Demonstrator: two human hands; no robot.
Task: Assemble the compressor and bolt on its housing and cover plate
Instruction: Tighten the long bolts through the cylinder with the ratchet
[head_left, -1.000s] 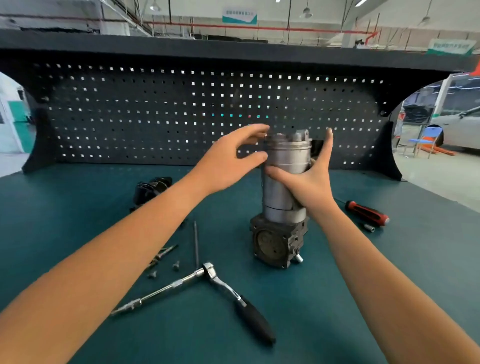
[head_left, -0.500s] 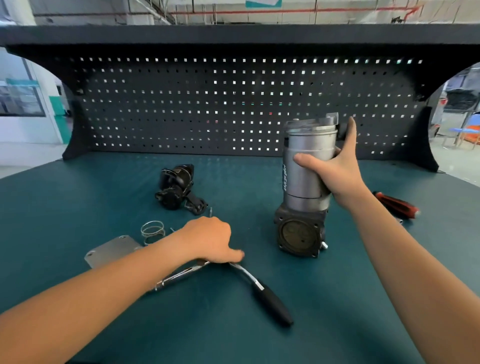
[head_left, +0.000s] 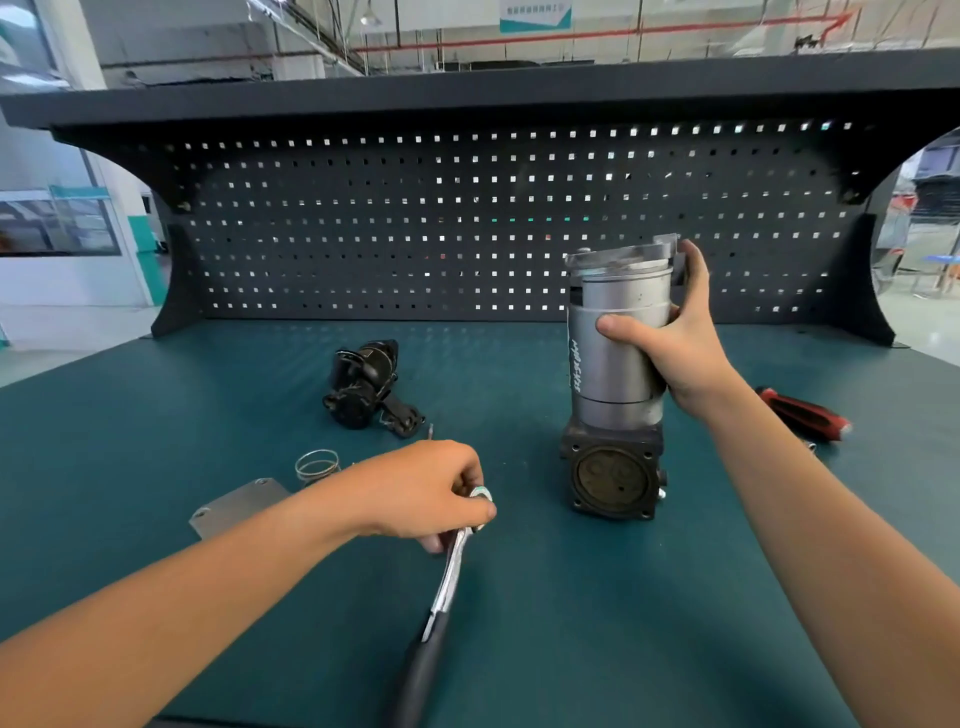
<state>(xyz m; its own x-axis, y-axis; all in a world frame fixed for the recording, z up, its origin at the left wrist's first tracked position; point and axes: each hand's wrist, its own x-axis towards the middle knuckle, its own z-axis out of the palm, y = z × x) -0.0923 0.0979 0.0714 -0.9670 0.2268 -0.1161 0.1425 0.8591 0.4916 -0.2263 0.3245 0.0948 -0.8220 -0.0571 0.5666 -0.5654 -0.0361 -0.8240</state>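
Observation:
The compressor stands upright right of centre: a silver cylindrical housing (head_left: 613, 358) on a dark square base (head_left: 613, 478). My right hand (head_left: 680, 338) grips the cylinder from the right, fingers reaching up to its top cap. My left hand (head_left: 426, 493) is closed on the head of a ratchet wrench (head_left: 447, 582), whose black handle points toward me and hangs lifted off the mat. A flat grey cover plate (head_left: 234, 506) lies partly hidden behind my left forearm.
A black motor part (head_left: 363, 387) lies at centre back. A wire spring ring (head_left: 317, 464) sits near the plate. A red-handled screwdriver (head_left: 800, 413) lies right of my right wrist. The black pegboard (head_left: 467, 223) closes off the back of the green bench mat (head_left: 571, 623).
My left hand left the cylinder's top, dropped to the mat and took hold of the ratchet wrench, swinging its handle toward me. My right hand stayed on the housing.

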